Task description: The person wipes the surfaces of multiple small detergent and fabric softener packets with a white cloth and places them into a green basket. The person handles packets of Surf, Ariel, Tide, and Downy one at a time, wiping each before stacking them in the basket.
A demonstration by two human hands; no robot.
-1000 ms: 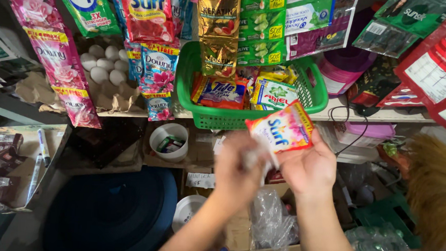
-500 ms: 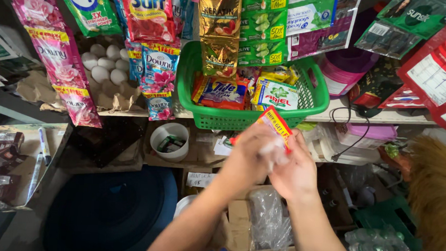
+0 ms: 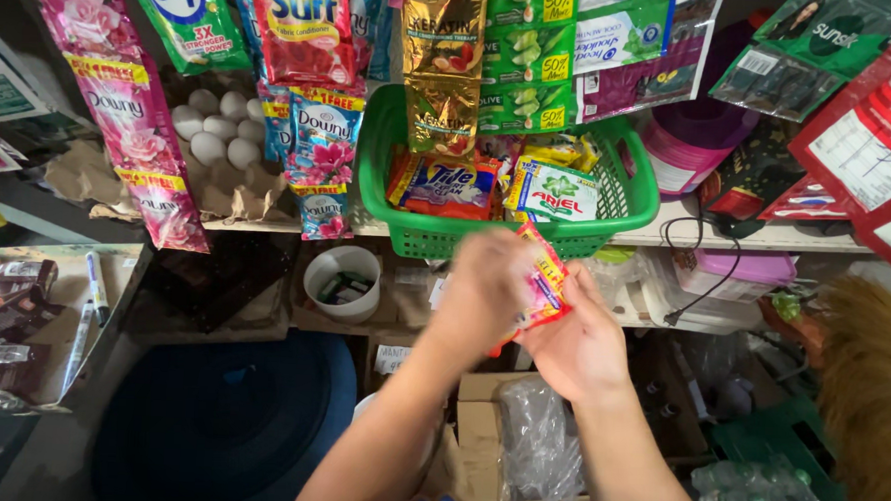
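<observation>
At far left, a strip of pink sachets (image 3: 135, 127) hangs in front of the shelf (image 3: 767, 234), above a side ledge carrying a marker pen (image 3: 94, 285) and dark packets (image 3: 8, 292); behind the strip, a cardboard tray of white eggs (image 3: 215, 130) rests on the shelf; below it, a dark blue round lid (image 3: 223, 421) occupies the lower area, with a white cup (image 3: 341, 281) just beside its upper right edge; further right, a green plastic basket (image 3: 628, 203) stands on the shelf, loaded with detergent packets, with gold sachets (image 3: 442, 65) hanging in front of it; directly below the basket front, the left hand (image 3: 483, 297) is clenched on the left portion of a pink and yellow sachet (image 3: 542, 280), motion-blurred; the sachet sits between both hands, tilted, in the air in front of the lower shelf; the right hand (image 3: 576, 346) grasps the sachet from below and right, fingers (image 3: 576, 286) curled against its lower edge; beneath the forearms, a clear plastic bag (image 3: 537, 445) lies over cardboard boxes; at right, a pink-lidded container (image 3: 740, 268) sits under the shelf, a black cable (image 3: 710, 262) draped before it; red packets (image 3: 871, 149) hang at far right.
</observation>
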